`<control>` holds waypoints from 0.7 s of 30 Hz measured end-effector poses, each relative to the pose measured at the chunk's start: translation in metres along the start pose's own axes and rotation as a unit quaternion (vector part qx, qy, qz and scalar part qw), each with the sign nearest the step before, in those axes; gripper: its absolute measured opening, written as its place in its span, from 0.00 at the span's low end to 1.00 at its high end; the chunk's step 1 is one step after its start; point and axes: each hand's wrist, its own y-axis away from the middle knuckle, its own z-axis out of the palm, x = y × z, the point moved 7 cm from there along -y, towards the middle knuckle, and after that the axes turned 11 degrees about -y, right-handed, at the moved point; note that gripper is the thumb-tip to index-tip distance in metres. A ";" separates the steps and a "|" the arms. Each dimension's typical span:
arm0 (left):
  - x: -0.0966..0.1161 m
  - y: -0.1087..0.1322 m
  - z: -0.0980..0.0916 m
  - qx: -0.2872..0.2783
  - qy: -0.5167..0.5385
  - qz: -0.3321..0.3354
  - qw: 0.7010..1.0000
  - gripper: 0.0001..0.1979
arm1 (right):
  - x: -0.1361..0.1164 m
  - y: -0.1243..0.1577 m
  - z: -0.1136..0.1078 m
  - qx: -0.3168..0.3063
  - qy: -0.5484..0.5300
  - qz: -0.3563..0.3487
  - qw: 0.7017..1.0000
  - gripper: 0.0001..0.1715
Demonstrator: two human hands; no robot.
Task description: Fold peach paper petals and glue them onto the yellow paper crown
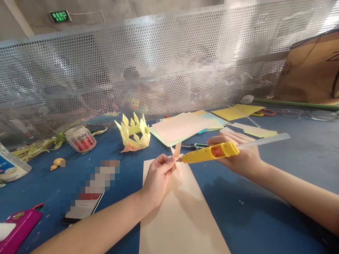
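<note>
Left hand [159, 176] pinches the folded peach paper [177, 150] upright, presenting its seam; right hand [239, 158] grips the yellow glue pen [209, 153] level, nozzle touching it. The peach sheet [182, 218] beneath likely catches drips.

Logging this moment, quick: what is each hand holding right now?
Left hand: closed on the folded peach paper piece.
Right hand: closed around the yellow glue gun.

The right hand [239, 155] holds a yellow glue gun [210, 152]. Its nozzle touches the folded paper piece [177, 158] pinched by the left hand [157, 176].
</note>
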 end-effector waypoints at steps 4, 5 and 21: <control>0.000 0.000 0.000 -0.004 0.001 0.001 1.000 0.20 | -0.002 0.000 0.000 -0.009 -0.008 -0.006 1.000 0.05; 0.000 0.001 0.000 -0.006 0.000 -0.001 1.000 0.20 | -0.002 0.000 0.000 -0.010 -0.009 -0.006 1.000 0.06; 0.000 0.001 0.003 -0.015 -0.001 -0.001 1.000 0.19 | 0.000 0.002 0.002 -0.020 -0.035 -0.014 0.999 0.03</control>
